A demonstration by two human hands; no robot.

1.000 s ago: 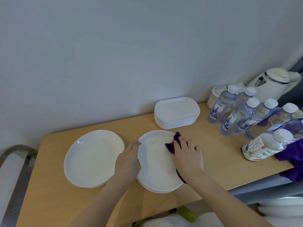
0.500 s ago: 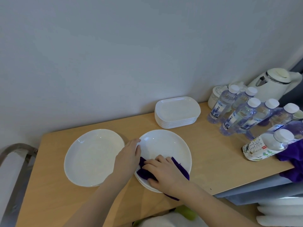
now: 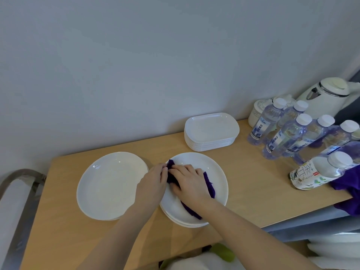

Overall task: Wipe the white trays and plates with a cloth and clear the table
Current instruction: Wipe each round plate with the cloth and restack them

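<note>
Wiping the top plate of a short stack at the table's near edge, the right hand pressed a purple cloth flat with fingers spread, while the left hand steadied the plate's left rim, fingers loosely curved. Firm circular strokes reaching the rim would likely clean it best; the stacked trays waited behind

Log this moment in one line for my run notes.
step: wiping | right hand presses dark purple cloth on round white plate | left hand steadies plate rim | stack of rectangular white trays untouched
</note>
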